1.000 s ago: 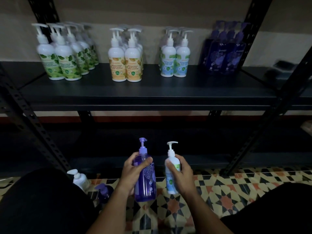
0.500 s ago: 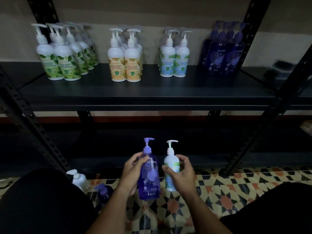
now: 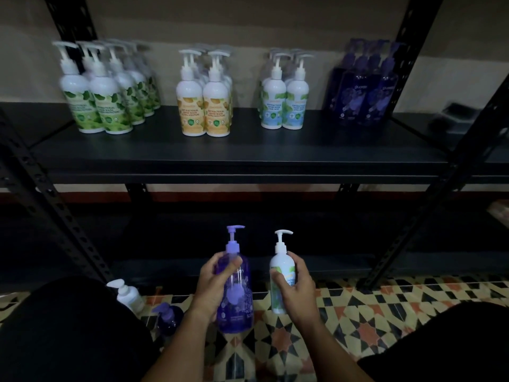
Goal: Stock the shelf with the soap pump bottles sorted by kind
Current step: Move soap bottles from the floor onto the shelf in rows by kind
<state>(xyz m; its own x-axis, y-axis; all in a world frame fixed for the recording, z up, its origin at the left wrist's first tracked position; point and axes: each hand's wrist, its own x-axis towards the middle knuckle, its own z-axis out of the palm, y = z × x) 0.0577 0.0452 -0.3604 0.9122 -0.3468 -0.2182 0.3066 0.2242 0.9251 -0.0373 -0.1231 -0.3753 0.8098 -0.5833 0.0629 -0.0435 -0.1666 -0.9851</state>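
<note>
Left hand (image 3: 213, 288) fingers wrapped round upright purple pump bottle (image 3: 236, 293); right hand (image 3: 298, 292) fingers clasp white blue-label pump bottle (image 3: 282, 274). Both held above tiled floor (image 3: 358, 312), below stocked shelf (image 3: 234, 158).

I see a black shelf (image 3: 248, 158) carrying four bottle groups: green-label (image 3: 107, 106) at ten o'clock, orange-label (image 3: 205, 111) and blue-label (image 3: 285, 106) near twelve, purple (image 3: 363, 97) at two.

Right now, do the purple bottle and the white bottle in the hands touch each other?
Apart. The head view shows dark shelf and floor tile between the purple bottle and the white bottle.
</note>
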